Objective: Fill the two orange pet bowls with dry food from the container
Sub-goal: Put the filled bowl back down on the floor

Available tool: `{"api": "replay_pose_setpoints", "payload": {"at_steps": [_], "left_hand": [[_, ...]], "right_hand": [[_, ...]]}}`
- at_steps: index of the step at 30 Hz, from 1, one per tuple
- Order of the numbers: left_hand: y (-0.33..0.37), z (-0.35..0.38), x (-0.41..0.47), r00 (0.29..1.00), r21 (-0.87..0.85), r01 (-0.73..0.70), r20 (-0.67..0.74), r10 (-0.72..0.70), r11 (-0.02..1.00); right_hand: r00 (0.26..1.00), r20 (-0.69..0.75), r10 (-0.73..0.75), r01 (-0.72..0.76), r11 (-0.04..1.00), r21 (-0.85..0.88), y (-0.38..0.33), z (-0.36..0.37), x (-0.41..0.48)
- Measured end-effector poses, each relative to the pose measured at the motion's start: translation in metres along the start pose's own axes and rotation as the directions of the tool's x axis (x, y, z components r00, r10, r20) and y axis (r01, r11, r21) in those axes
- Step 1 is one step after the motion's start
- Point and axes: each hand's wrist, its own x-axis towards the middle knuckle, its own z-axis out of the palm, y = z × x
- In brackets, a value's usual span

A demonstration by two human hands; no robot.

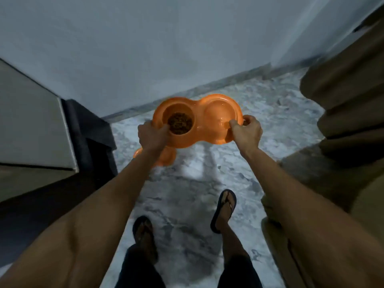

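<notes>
We see an orange double bowl (200, 113) held above the floor (187, 183), left hand (152, 136) gripping its left end, right hand (247, 132) pinching its right rim, dry food (179, 126) in its left well, a second orange bowl (167, 156) partly hidden below the left hand.

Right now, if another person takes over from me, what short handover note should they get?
Left hand and right hand each grip one end of the orange double bowl, held above the floor. Done: the left well holds dry food. To do: the right well shows no food. A second orange dish lies on the floor beneath the left wrist, mostly hidden. The container is not in view.
</notes>
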Motion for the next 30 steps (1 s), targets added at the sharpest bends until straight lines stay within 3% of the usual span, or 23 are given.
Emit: {"api": "replay_pose_setpoints", "payload": {"at_steps": [8, 16, 23, 30], "left_hand": [[-0.138, 0.176, 0.096, 0.996, 0.026, 0.076, -0.05, -0.075, 0.997], [-0.277, 0.307, 0.19, 0.991, 0.063, 0.103, -0.091, -0.097, 0.993], [-0.334, 0.366, 0.22, 0.987, 0.057, 0.124, -0.108, -0.117, 0.991], [-0.347, 0.384, 0.23, 0.984, 0.003, 0.167, -0.064, -0.166, 0.986]], "right_hand": [[0.995, 0.102, -0.021, 0.03, 0.996, -0.089, 0.16, 0.106, 0.159], [0.991, 0.124, 0.042, -0.027, 0.992, -0.121, 0.306, 0.213, 0.257], [0.991, 0.135, 0.025, 0.002, 0.98, -0.197, 0.376, 0.258, 0.302], [0.988, 0.148, 0.038, -0.004, 0.974, -0.228, 0.395, 0.271, 0.321]]}}
